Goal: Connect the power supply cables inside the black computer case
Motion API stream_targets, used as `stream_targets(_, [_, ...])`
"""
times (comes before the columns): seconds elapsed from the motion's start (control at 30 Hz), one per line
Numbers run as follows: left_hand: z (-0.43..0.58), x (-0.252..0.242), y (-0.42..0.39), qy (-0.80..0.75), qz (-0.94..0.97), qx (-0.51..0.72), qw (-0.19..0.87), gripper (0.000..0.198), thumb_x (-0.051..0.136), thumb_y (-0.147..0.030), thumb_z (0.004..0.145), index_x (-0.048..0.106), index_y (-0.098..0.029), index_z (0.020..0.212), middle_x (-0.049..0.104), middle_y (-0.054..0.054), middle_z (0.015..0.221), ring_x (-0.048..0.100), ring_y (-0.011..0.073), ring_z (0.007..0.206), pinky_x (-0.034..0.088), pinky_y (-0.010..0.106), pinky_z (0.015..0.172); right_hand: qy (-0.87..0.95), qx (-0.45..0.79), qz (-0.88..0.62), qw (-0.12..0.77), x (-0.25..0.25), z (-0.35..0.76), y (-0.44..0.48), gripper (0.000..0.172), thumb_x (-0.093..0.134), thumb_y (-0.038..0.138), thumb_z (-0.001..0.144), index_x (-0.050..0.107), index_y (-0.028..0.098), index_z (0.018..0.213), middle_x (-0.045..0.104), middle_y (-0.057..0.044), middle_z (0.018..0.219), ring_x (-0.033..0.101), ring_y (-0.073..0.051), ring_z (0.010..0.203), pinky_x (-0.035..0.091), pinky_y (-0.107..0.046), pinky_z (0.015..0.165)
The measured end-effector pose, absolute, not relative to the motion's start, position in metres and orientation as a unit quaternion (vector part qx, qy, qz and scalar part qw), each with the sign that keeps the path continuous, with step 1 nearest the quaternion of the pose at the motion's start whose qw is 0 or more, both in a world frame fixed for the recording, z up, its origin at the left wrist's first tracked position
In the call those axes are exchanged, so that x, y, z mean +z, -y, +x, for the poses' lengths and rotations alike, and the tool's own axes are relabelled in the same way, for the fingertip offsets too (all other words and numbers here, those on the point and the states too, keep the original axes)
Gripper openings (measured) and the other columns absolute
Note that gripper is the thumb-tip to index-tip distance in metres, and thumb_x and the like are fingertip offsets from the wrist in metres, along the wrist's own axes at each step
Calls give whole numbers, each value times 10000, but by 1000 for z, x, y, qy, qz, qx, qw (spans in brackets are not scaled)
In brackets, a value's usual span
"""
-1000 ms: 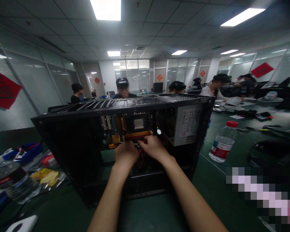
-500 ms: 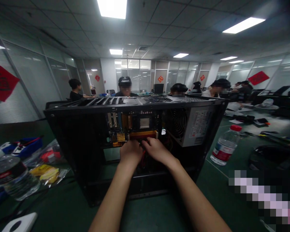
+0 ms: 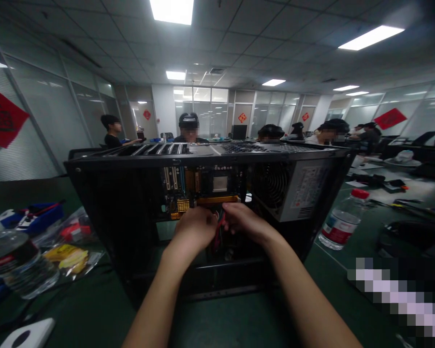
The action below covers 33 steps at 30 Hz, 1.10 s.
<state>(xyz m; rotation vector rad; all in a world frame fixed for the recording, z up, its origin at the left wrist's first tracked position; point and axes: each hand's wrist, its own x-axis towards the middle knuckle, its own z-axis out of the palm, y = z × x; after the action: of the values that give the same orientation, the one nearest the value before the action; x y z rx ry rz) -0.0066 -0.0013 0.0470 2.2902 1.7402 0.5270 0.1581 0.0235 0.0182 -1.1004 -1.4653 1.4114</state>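
Observation:
An open black computer case (image 3: 203, 280) stands on the table in front of me, and both my hands are inside it. Thin red and dark cables (image 3: 219, 233) hang between them, below the yellow slots (image 3: 221, 199) of the motherboard (image 3: 183, 179). My right hand (image 3: 247, 220) is closed, with thumb and fingertips pinching the cables. My left hand (image 3: 196, 226) is curled beside the same cables; its fingertips are partly hidden, and they appear to grip the wires. At the upper right of the case sits the power supply (image 3: 306, 193) with its round fan grille.
To the right stands a water bottle (image 3: 342, 220) with a red cap. On the left are a larger bottle (image 3: 20, 261), a yellow packet (image 3: 70, 258) and a blue tray (image 3: 45, 217). Several people sit beyond the case, one person (image 3: 189, 128) directly behind it.
Both hands have drawn slightly down and apart from the yellow slots. The cables between them show more clearly now. The view has shifted a little.

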Motion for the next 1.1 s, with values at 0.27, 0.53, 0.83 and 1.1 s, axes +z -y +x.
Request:
stream_targets(0.27, [3,44,14,-561,806,156,106,319,469,-377,906,713,-173,886,736,91,847,676,214,752,434,282,624,624,503,-451,392,15,164,-28,319,532,440,891,603,158,759,620,-13,667,530,-112,541,359,-202,455])
stream_targets(0.53, [24,27,19,-620,780,76,22,309,433,-205,897,694,-114,1034,714,192,1019,680,315,961,503,381,767,698,347,-582,231,-1,167,-35,469,360,340,1000,588,150,636,644,-60,608,540,-130,479,348,-241,476])
stream_targets(0.83, [8,20,-1,-567,794,152,161,358,415,-365,941,717,-178,890,745,105,924,673,214,836,443,281,686,735,291,-576,209,0,164,-34,502,307,315,1009,675,114,732,698,-125,708,619,-172,623,352,-250,554])
stream_targets(1.1, [8,23,3,-590,790,118,119,336,431,-341,941,723,-183,889,743,98,891,673,206,804,439,284,691,746,253,-583,198,5,162,-29,446,338,299,1004,725,88,935,733,-187,909,684,-233,824,382,-269,632])
